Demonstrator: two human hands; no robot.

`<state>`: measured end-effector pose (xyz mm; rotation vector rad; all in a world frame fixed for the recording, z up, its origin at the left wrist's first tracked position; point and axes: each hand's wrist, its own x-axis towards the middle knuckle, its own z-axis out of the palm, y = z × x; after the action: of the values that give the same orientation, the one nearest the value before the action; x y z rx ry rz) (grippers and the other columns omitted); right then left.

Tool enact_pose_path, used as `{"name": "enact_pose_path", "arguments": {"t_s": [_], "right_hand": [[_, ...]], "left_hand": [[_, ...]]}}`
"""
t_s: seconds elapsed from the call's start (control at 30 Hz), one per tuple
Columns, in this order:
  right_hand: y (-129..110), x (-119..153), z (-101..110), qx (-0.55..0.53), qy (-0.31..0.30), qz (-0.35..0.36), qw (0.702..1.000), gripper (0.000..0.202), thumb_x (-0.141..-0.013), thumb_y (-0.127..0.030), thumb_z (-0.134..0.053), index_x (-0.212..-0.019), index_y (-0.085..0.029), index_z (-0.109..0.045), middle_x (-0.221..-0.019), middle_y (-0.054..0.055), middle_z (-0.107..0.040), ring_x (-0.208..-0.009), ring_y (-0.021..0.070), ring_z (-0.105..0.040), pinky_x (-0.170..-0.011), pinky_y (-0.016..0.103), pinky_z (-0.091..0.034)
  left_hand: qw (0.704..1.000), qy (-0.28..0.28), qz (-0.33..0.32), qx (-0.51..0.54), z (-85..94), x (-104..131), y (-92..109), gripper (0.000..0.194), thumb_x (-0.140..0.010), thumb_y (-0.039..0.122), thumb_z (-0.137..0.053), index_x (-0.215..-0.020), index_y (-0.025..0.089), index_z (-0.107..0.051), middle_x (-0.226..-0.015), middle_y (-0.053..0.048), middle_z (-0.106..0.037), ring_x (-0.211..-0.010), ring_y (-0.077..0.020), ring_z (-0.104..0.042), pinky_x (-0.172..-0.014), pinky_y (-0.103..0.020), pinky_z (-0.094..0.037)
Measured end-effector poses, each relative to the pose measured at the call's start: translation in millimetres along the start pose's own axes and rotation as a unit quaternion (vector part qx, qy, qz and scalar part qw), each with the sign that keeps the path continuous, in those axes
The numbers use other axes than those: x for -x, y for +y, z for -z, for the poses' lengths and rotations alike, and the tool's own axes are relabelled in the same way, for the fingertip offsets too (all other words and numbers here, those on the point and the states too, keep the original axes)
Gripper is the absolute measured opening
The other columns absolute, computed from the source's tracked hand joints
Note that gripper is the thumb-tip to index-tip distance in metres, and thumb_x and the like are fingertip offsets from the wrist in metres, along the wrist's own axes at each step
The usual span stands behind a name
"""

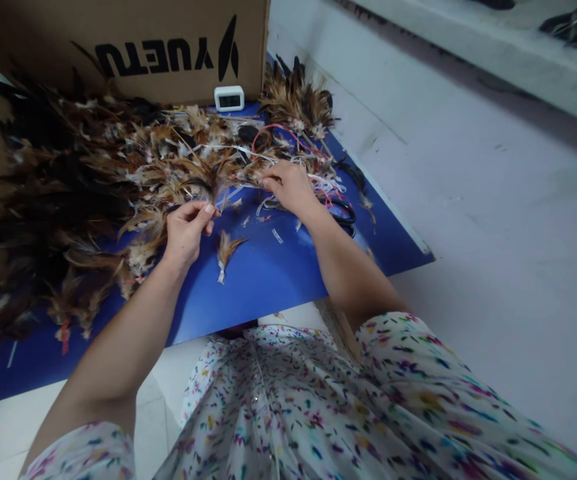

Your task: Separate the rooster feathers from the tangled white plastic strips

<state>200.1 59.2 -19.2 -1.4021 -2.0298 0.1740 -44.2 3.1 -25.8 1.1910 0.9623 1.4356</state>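
Over the blue table surface [263, 267], my left hand [187, 230] is closed in a pinch, with the base of a brown feather [208, 187] at its fingertips. My right hand [288, 187] has its fingers pressed together at the edge of the feather pile, beside white and red ties; what it holds is too small to make out. Between and below the hands lies a small brown feather bundle [224, 253] with a white tied end. Black-handled scissors [344, 215] rest partly hidden to the right of my right wrist.
A large pile of brown and black feathers [68, 187] covers the left and back. Behind stand a cardboard box [178, 27] and a small white digital clock [229, 99]. More feather bundles [298, 100] lie against the wall [468, 200] on the right.
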Motion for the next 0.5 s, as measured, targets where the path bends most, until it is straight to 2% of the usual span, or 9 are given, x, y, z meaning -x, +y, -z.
{"name": "enact_pose_path", "arguments": {"t_s": [0.17, 0.23, 0.33, 0.4, 0.5], "right_hand": [[0.1, -0.3, 6.8, -0.130, 0.048, -0.076, 0.987, 0.018, -0.090, -0.030, -0.059, -0.078, -0.020, -0.068, -0.077, 0.004, -0.068, -0.075, 0.0183, -0.060, -0.079, 0.036, -0.050], [-1.6, -1.1, 7.6, -0.221, 0.043, -0.111, 0.968, 0.017, -0.090, -0.028, -0.060, -0.076, -0.019, -0.065, -0.071, 0.001, -0.066, -0.065, 0.0144, -0.058, -0.070, 0.032, -0.050], [-4.7, -1.7, 10.0, -0.339, 0.042, -0.158, 0.927, 0.010, -0.088, -0.026, -0.064, -0.081, -0.019, -0.064, -0.075, 0.001, -0.068, -0.058, 0.0107, -0.057, -0.061, 0.028, -0.048], [-5.9, -1.8, 12.2, -0.369, 0.051, -0.179, 0.910, 0.010, -0.086, -0.027, -0.068, -0.082, -0.020, -0.062, -0.076, 0.001, -0.070, -0.056, 0.0096, -0.057, -0.057, 0.026, -0.047], [-4.3, -2.5, 14.4, -0.368, 0.074, -0.186, 0.908, 0.015, -0.087, -0.032, -0.068, -0.082, -0.020, -0.060, -0.077, 0.001, -0.070, -0.056, 0.0096, -0.057, -0.054, 0.025, -0.047]], "left_hand": [[1.000, 0.001, 0.002, -0.004, 1.5, -0.1, -1.0, 0.042, -0.058, 0.049, -0.091, -0.069, 0.017, -0.067, -0.064, -0.001, -0.069, -0.041, -0.0050, -0.047, -0.040, -0.020, -0.035], [1.000, -0.001, -0.001, -0.004, 2.4, -0.3, -1.7, 0.040, -0.060, 0.046, -0.090, -0.070, 0.016, -0.066, -0.065, -0.001, -0.068, -0.042, -0.0051, -0.047, -0.040, -0.020, -0.035], [1.000, -0.002, 0.001, -0.003, 3.1, -0.4, -2.3, 0.039, -0.061, 0.045, -0.090, -0.071, 0.016, -0.065, -0.065, -0.001, -0.068, -0.042, -0.0052, -0.047, -0.040, -0.020, -0.035], [1.000, -0.004, 0.002, 0.000, 3.1, -0.3, -2.2, 0.040, -0.061, 0.046, -0.090, -0.070, 0.016, -0.066, -0.065, -0.001, -0.067, -0.042, -0.0052, -0.047, -0.040, -0.020, -0.035], [1.000, -0.007, -0.001, 0.003, 2.6, -0.3, -1.5, 0.040, -0.061, 0.047, -0.090, -0.069, 0.017, -0.066, -0.064, -0.001, -0.067, -0.042, -0.0050, -0.047, -0.040, -0.020, -0.035]]}}
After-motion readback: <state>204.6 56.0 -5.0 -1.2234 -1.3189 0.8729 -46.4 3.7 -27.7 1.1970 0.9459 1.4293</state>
